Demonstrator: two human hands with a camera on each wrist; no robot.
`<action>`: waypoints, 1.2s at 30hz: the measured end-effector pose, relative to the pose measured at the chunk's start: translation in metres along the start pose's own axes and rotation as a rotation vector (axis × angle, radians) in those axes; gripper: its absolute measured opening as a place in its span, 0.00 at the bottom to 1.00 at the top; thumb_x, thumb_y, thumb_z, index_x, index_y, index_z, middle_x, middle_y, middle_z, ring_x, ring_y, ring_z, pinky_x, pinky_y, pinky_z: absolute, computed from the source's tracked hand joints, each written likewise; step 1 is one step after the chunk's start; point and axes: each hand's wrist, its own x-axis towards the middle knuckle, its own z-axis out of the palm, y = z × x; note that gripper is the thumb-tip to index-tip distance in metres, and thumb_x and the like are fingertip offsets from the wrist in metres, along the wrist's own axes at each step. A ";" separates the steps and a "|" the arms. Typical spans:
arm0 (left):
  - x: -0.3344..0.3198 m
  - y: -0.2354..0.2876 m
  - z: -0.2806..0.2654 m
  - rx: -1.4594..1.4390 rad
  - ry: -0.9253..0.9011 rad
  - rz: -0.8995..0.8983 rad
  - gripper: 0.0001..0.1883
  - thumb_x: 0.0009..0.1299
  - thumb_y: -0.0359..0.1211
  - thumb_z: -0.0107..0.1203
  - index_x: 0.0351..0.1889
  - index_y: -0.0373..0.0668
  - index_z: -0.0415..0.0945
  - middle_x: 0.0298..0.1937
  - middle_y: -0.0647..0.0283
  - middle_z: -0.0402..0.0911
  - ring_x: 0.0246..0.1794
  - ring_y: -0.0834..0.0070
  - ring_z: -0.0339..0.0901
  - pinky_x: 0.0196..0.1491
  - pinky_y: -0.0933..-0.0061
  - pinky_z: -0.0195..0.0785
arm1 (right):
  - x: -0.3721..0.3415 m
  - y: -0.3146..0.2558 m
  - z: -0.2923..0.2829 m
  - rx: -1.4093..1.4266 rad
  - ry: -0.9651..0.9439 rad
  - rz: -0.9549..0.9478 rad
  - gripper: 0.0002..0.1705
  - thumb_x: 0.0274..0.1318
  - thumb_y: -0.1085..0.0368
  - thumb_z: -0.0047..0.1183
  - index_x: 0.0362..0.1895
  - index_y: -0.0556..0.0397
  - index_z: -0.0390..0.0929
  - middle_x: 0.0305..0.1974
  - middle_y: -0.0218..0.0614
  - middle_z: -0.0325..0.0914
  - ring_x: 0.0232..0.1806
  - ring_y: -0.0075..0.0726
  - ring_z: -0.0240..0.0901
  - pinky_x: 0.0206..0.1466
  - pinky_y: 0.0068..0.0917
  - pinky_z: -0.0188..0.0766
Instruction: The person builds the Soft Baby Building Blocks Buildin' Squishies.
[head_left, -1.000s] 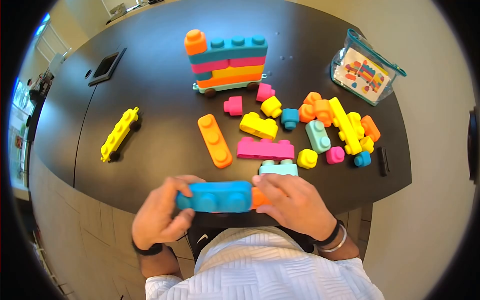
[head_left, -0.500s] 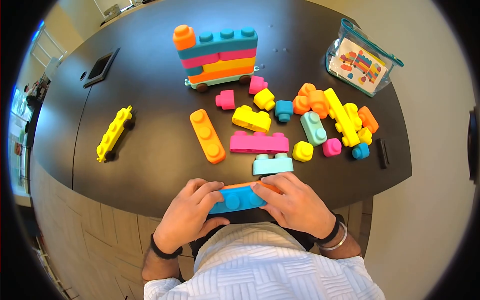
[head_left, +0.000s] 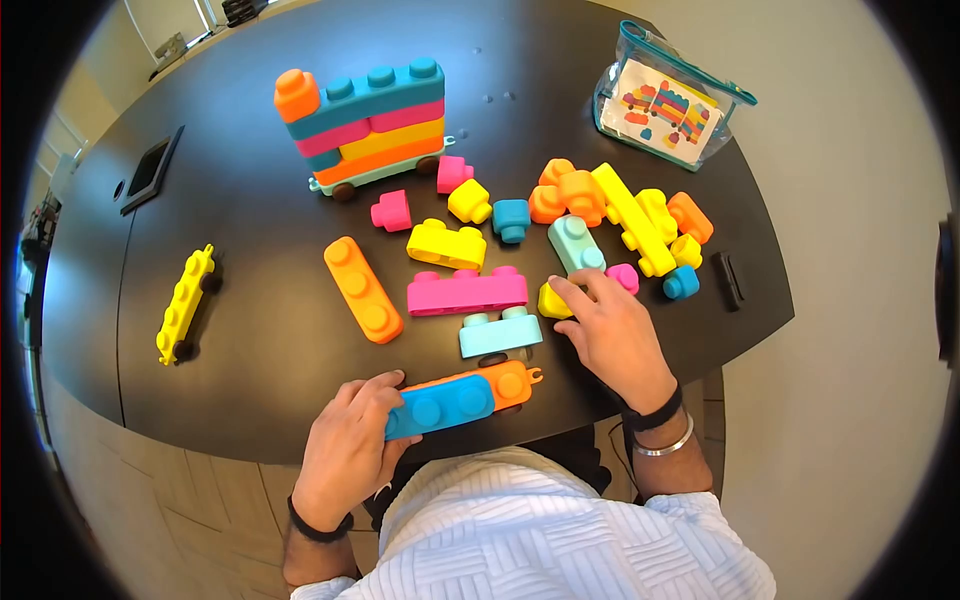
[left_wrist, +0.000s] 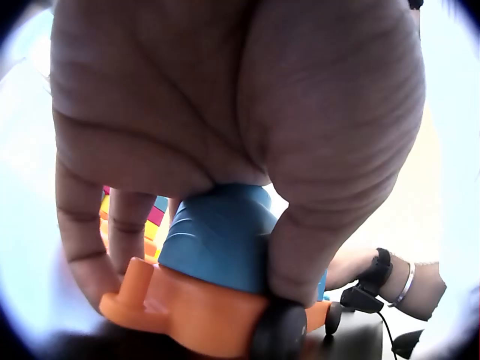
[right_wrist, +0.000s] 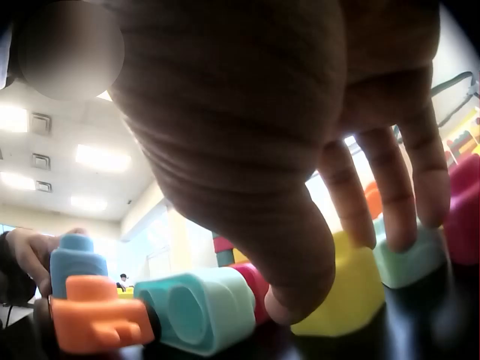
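Observation:
My left hand (head_left: 350,440) grips a blue three-stud block (head_left: 440,405) seated on an orange wheeled train base (head_left: 510,382) at the table's near edge. In the left wrist view, the thumb and fingers straddle the blue block (left_wrist: 217,232), and a black wheel (left_wrist: 279,330) shows below the thumb. My right hand (head_left: 620,335) reaches over a small yellow block (head_left: 555,302) on the table, thumb on its near side and fingers spread past its far side. In the right wrist view, that yellow block (right_wrist: 345,292) sits between thumb and fingertips, beside a mint block (right_wrist: 409,259).
Ahead lie a light-blue block (head_left: 500,335), a pink long block (head_left: 467,293), an orange long block (head_left: 363,290) and several loose blocks. A stacked wagon (head_left: 370,130) stands behind them, a yellow wheeled base (head_left: 187,305) at left, a clear bag (head_left: 665,105) at back right.
Both hands were on the blue block and orange base; the right hand has let go and moved right to the yellow block. The left hand keeps its grip, and the head view has shifted.

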 end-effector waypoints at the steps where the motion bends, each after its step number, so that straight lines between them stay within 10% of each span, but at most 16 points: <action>1: 0.000 0.001 -0.001 -0.016 0.004 -0.013 0.31 0.63 0.30 0.80 0.60 0.42 0.73 0.70 0.50 0.86 0.63 0.42 0.83 0.59 0.49 0.81 | -0.001 0.002 0.001 0.046 -0.048 0.032 0.25 0.58 0.66 0.76 0.59 0.50 0.86 0.54 0.38 0.83 0.49 0.47 0.85 0.51 0.44 0.84; 27: 0.004 0.000 -0.003 0.007 -0.026 -0.017 0.32 0.62 0.31 0.80 0.64 0.40 0.78 0.70 0.52 0.86 0.63 0.45 0.83 0.62 0.50 0.81 | 0.006 -0.026 -0.027 0.451 -0.343 -0.346 0.28 0.58 0.53 0.78 0.60 0.49 0.89 0.51 0.36 0.83 0.47 0.50 0.84 0.52 0.45 0.82; 36: 0.003 0.001 -0.004 0.014 -0.032 -0.043 0.32 0.63 0.32 0.79 0.65 0.42 0.78 0.70 0.55 0.84 0.65 0.48 0.83 0.63 0.51 0.82 | 0.008 0.083 -0.064 -0.175 0.166 0.182 0.21 0.65 0.66 0.74 0.61 0.53 0.88 0.61 0.47 0.84 0.61 0.61 0.83 0.65 0.50 0.81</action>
